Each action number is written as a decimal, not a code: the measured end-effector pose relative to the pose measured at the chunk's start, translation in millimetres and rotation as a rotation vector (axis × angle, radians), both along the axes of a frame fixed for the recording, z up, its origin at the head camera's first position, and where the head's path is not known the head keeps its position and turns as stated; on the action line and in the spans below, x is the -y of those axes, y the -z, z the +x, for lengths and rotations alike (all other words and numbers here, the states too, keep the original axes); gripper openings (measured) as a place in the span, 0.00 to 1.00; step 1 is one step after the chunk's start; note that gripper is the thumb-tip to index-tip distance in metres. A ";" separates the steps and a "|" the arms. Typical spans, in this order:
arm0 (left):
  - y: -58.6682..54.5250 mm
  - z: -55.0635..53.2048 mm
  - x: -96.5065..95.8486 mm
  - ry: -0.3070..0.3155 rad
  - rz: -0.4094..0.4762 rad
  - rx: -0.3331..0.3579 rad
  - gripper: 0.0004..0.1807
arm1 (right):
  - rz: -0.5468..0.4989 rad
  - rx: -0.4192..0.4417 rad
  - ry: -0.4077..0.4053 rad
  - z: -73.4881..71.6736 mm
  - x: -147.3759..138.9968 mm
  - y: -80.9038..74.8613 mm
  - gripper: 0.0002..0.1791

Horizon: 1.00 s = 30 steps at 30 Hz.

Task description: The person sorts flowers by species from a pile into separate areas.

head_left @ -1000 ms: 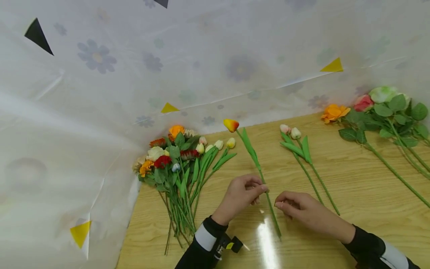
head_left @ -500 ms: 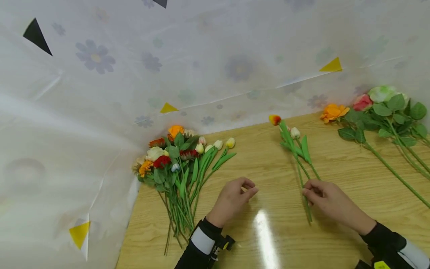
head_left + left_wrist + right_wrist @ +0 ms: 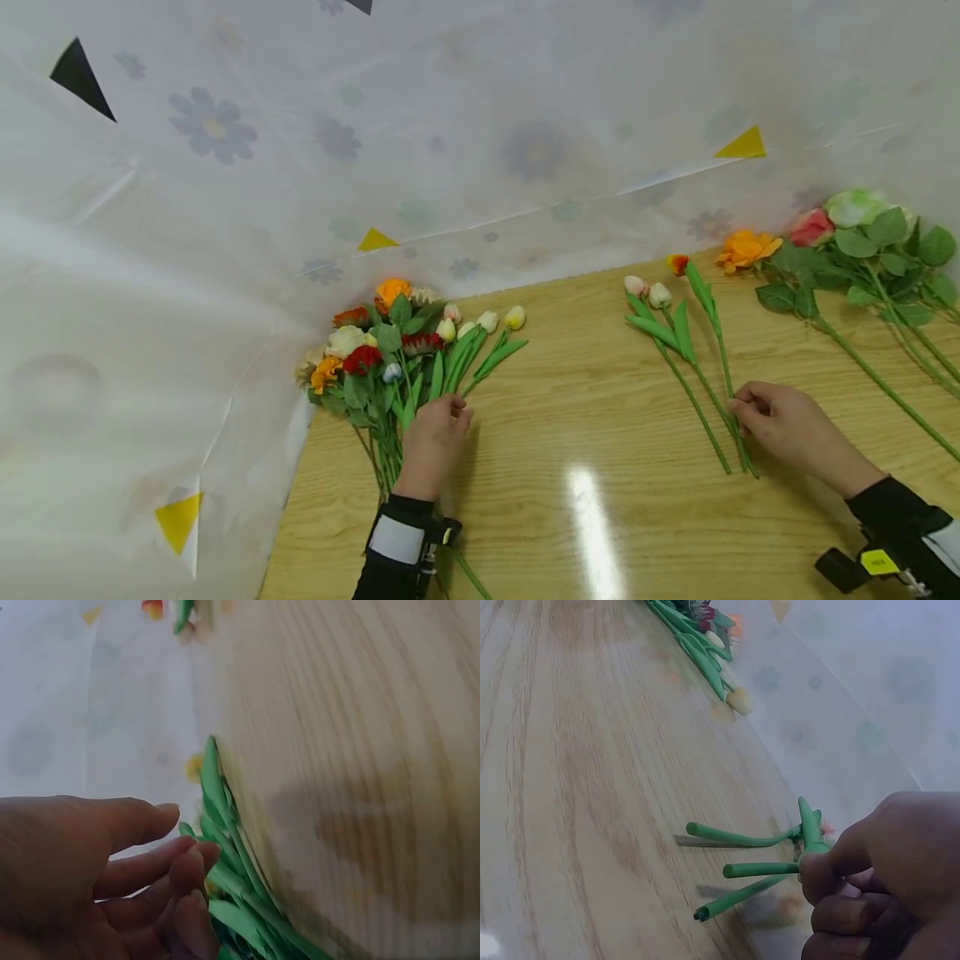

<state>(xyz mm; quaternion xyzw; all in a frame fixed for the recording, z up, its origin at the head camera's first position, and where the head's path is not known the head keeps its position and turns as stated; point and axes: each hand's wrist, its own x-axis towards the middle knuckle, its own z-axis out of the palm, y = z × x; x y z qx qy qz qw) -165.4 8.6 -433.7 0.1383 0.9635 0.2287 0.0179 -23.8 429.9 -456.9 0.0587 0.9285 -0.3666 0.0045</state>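
Carried rightward since the earlier frames, a red-and-yellow tulip (image 3: 711, 312) is pinched by its stem in the right hand (image 3: 787, 425), just right of a pink tulip (image 3: 654, 332) and a white tulip (image 3: 684, 335) on the worktop (image 3: 555, 400). Relaxed, thumb apart from loosely bent fingers, the left hand (image 3: 435, 437) has moved left to the mixed flower bunch (image 3: 389, 339). Marks on the right wrist's yellow label (image 3: 879, 562) are too small to read.

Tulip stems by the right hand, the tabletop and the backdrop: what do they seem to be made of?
Tulip stems: probably smooth plastic, evenly green, one blunt end showing a dark core. Tabletop: wood-look, glossy; grain and a bright reflection show, though laminate is possible. Backdrop: likely thin plastic sheeting, soft sheen and creases.
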 end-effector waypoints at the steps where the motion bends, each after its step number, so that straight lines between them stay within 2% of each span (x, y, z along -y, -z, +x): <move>1: 1.1 -0.9 2.3 -0.015 -0.026 -0.019 0.11 | 0.006 0.004 -0.002 -0.3 -0.8 1.2 0.14; 6: 8.8 -2.7 9.0 -0.033 -0.145 -0.112 0.12 | 0.049 0.005 -0.008 -0.5 -3.4 6.3 0.15; 10: 16.2 -2.7 10.1 -0.036 -0.200 -0.169 0.12 | 0.072 0.013 -0.019 -0.4 -4.2 9.5 0.15; 15: 22.1 -3.4 9.3 -0.055 -0.281 -0.332 0.18 | 0.094 0.020 -0.047 -1.3 -4.0 9.1 0.13; 17: 22.6 -3.6 8.6 -0.078 -0.322 -0.365 0.20 | 0.106 0.022 -0.055 -1.8 -3.8 8.4 0.12; 24: 20.6 -2.5 6.5 -0.125 -0.402 -0.329 0.19 | 0.136 0.036 -0.052 -3.4 -7.1 10.9 0.14; 30: 19.4 -0.7 7.2 -0.111 -0.431 -0.318 0.19 | 0.149 0.032 -0.030 -0.6 -8.8 9.7 0.15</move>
